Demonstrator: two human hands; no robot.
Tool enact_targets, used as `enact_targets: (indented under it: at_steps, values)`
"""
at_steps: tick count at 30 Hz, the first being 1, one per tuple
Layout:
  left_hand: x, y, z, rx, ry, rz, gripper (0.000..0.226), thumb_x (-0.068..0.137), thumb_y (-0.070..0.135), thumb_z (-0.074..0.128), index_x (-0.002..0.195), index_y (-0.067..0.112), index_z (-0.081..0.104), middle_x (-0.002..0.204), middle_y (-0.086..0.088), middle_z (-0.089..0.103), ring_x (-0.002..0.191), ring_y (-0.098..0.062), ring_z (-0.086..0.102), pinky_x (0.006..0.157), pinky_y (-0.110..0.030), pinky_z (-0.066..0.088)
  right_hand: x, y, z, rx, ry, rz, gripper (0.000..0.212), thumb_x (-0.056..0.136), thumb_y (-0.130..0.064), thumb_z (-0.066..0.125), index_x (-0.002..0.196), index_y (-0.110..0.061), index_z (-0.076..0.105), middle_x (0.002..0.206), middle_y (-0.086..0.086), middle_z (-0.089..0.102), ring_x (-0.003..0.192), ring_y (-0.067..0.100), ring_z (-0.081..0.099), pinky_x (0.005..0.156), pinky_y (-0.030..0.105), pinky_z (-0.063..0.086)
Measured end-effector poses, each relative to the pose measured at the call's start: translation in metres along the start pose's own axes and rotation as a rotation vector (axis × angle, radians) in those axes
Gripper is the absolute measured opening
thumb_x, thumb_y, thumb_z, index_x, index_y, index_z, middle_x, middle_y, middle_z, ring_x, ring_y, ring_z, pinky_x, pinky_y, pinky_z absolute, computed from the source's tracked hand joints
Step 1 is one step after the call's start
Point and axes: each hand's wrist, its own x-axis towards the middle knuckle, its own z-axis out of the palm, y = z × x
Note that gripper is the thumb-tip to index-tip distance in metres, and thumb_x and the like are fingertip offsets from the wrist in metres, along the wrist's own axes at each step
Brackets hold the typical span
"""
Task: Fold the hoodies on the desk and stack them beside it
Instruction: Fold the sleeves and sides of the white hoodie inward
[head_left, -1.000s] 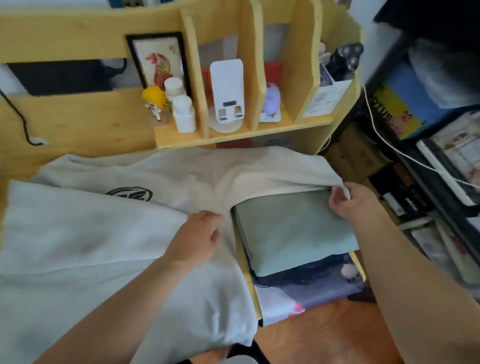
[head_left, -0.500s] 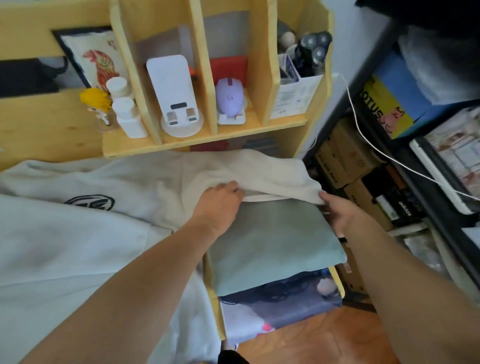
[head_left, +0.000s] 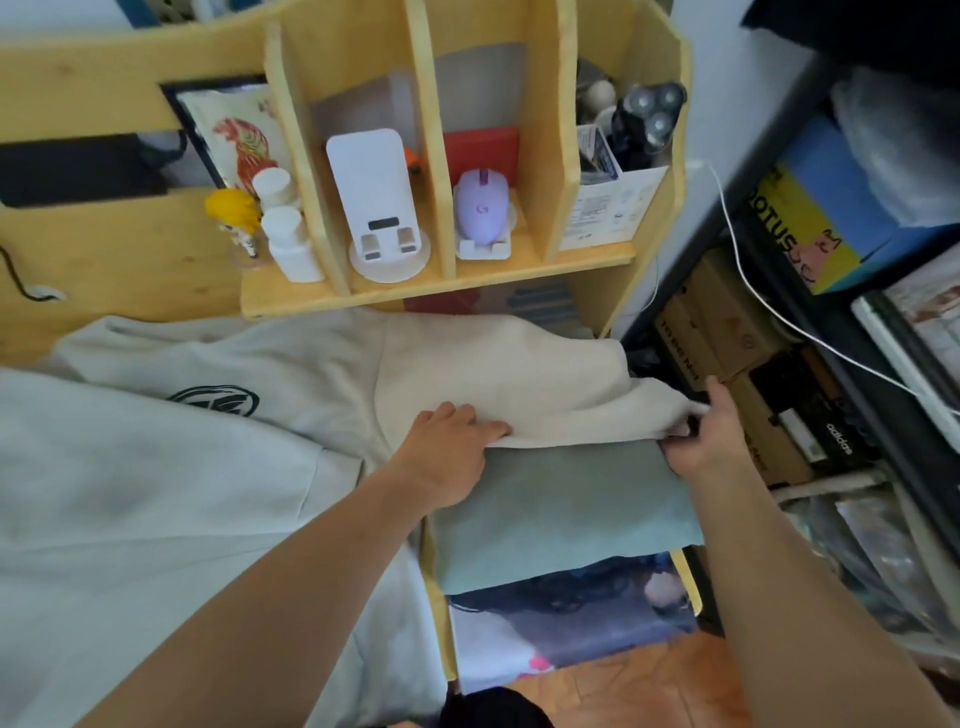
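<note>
A cream hoodie (head_left: 291, 374) with a black round logo lies spread over the desk, and one part of it reaches right over a folded grey-green hoodie (head_left: 561, 509). A pale grey garment (head_left: 130, 519) covers the near left of the desk. My left hand (head_left: 447, 457) pinches the cream fabric's lower edge at the middle. My right hand (head_left: 701, 436) grips the same edge at its right corner. The folded grey-green hoodie sits on a lower surface beside the desk, on top of a dark printed item (head_left: 571, 618).
A wooden desk shelf (head_left: 436, 286) holds white bottles, a yellow figurine, a white stand, a lilac mouse (head_left: 480, 208) and a shaver. A dark rack (head_left: 810, 322) with cardboard boxes and a white cable stands to the right. Wooden floor shows below.
My left hand moved from the middle of the cream hoodie right to its edge and took hold. The view shifted right and closer. My right hand kept hold of the corner.
</note>
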Motion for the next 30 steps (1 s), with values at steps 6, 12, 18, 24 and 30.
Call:
enact_targets:
  at_steps: [6,12,18,24,30]
  values:
    - [0.002,0.005,0.005,0.094,-0.090,-0.033,0.066,0.100,0.021,0.039,0.158,0.043,0.019,0.138,-0.007,0.045,0.125,-0.032,0.041,0.105,-0.044,0.035,0.008,-0.006,-0.034,-0.172,-0.013,0.098,0.056,0.076,-0.035,0.084,0.123,-0.015,0.063,0.128,0.017,0.066,0.107,0.037,0.069,0.085,0.051,0.060]
    - [-0.007,0.029,0.015,0.213,-0.060,-0.049,0.080,0.098,0.021,0.045,0.161,0.042,-0.001,0.144,-0.014,0.033,0.125,-0.036,0.036,0.102,-0.047,0.036,-0.004,-0.022,-0.015,-0.253,-0.064,0.194,0.060,0.078,-0.041,0.085,0.124,-0.010,0.061,0.116,0.023,0.070,0.102,0.043,0.071,0.096,0.059,0.053]
    - [-0.009,0.040,0.015,0.196,-0.029,-0.006,0.082,0.098,0.016,0.046,0.160,0.043,0.000,0.150,-0.013,0.025,0.129,-0.036,0.034,0.102,-0.049,0.039,-0.012,-0.017,-0.002,-0.315,-0.019,0.128,0.047,0.083,-0.043,0.080,0.114,-0.010,0.066,0.108,0.018,0.073,0.098,0.037,0.071,0.083,0.054,0.060]
    - [-0.007,0.013,0.013,0.017,-0.134,0.001,0.076,0.097,0.014,0.045,0.160,0.043,0.014,0.147,-0.007,0.030,0.128,-0.033,0.036,0.108,-0.045,0.042,0.000,-0.002,-0.035,-0.284,-0.057,0.027,0.041,0.093,-0.052,0.065,0.113,-0.016,0.065,0.101,0.006,0.075,0.081,0.018,0.076,0.070,0.040,0.064]
    - [-0.008,0.018,0.017,0.035,-0.124,0.002,0.076,0.097,0.014,0.046,0.161,0.039,0.014,0.149,-0.007,0.030,0.128,-0.033,0.037,0.110,-0.042,0.040,0.012,0.003,-0.053,-0.431,-0.077,-0.010,0.014,0.098,-0.028,0.065,0.104,-0.016,0.067,0.076,-0.002,0.068,0.057,0.010,0.068,0.064,0.034,0.055]
